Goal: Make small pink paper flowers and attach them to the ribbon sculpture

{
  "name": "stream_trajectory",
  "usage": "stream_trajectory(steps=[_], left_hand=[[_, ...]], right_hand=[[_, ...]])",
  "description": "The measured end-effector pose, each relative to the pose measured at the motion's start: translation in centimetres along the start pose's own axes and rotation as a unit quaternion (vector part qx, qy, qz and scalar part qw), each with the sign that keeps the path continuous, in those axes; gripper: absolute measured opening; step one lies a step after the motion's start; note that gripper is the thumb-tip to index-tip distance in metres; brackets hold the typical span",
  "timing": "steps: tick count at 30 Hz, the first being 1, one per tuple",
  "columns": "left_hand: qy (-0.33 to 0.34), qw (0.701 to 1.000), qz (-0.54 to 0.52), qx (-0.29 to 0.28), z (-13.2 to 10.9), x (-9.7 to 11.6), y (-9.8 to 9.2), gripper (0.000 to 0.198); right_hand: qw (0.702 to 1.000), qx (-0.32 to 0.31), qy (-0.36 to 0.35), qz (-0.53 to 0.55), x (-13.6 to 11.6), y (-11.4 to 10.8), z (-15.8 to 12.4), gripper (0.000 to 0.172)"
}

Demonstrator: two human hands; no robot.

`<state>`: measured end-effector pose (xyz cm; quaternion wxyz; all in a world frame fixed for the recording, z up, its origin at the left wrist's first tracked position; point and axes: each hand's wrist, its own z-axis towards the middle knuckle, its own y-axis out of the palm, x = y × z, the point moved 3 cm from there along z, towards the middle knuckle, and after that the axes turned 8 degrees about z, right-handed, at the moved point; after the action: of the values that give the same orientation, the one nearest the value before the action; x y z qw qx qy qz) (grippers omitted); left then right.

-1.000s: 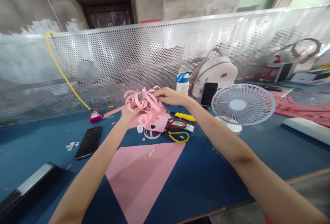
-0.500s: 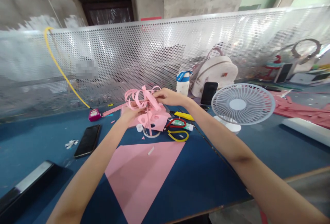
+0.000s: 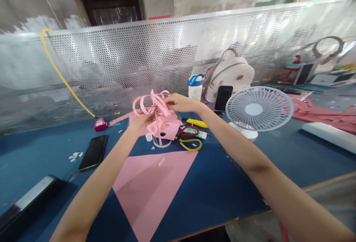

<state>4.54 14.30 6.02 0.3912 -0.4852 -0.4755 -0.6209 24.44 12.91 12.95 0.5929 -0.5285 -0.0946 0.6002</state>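
Pink loops have shifted slightly since the earlier frame, the left grip and right grip both pinching them over punched paper on the tabletop, beyond the pink sheet and near a tube.

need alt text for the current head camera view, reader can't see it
A person's left hand and right hand hold looped pink paper strips over a blue table. A pink sheet lies nearer the viewer, with a black phone to the left and a white fan to the right.
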Motion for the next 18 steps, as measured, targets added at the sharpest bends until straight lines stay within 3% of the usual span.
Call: stream_trajectory(steps=[10,18], left_hand=[[-0.028,0.999,-0.039,0.003,-0.9,0.9,1.2,0.013],[-0.036,0.999,-0.011,-0.002,-1.2,0.7,1.7,0.007]], right_hand=[[0.999,0.031,0.006,-0.006,-1.2,-0.8,-0.2,0.027],[0.999,-0.022,0.013,0.026,-2.3,-1.2,-0.5,0.022]])
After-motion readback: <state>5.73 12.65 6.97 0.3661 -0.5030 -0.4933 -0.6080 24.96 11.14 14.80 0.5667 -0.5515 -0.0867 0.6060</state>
